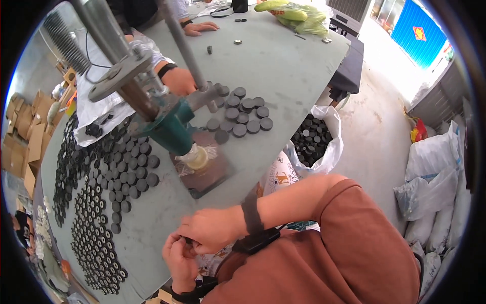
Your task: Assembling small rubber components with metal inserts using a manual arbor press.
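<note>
While the left hand [181,261] and right hand [215,230] pinch a small dark piece [188,240], mostly hidden between them, at the near edge of the grey-green table [293,76], black caps [132,178] crowd its surface to their left — a green press [172,134] stands just beyond — and farther right lie a white sack [334,139] and pale floor [377,131]

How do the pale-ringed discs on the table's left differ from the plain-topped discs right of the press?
Look: the ringed discs show pale rings on top; the plain discs have even dark grey tops.
Layout: the ringed discs sit packed in a long, dense patch; the plain discs form a smaller, looser cluster.
Place: the ringed discs lie left of the press, the plain discs right of it.
Shared: both are round and lie on the table.
</note>
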{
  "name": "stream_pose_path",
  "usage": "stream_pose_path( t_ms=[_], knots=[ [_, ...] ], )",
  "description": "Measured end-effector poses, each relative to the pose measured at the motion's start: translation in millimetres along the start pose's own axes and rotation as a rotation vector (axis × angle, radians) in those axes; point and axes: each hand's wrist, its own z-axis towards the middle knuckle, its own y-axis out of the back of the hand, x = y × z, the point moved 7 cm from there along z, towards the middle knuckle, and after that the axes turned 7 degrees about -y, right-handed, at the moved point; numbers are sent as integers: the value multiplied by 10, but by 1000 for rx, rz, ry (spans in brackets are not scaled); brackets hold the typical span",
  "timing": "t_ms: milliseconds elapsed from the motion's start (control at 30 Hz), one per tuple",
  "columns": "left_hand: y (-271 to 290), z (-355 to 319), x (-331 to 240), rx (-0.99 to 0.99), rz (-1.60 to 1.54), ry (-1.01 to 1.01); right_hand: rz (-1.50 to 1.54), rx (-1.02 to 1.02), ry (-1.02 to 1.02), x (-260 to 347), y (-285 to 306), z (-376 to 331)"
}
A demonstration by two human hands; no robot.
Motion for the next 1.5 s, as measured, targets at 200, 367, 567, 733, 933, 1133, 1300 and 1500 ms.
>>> stream_pose_path(
  t_ms=[200,367,567,733,933,1133,1300,1500],
  knots=[
    [-147,68,127,21,102,1,-51,19,-26,-102,36,-139],
    [-235,-75,334,17,172,65,-36,-5,5,-151,-90,-420],
    [-408,-63,399,-55,178,24,-59,11,-21,-234,-7,-451],
    [-484,-102,160,-123,265,-38,-249,55,38,-161,-13,-335],
    [-407,-2,-46,13,814,-402,-167,221,93,-74,181,-173],
    [-443,-76,-328,38,783,-443,-183,158,293,-12,62,87],
    [-364,-137,-361,-88,721,-288,-239,151,413,31,26,123],
    [-450,-92,-598,-121,875,-523,-302,12,387,82,11,279]
  ],
)
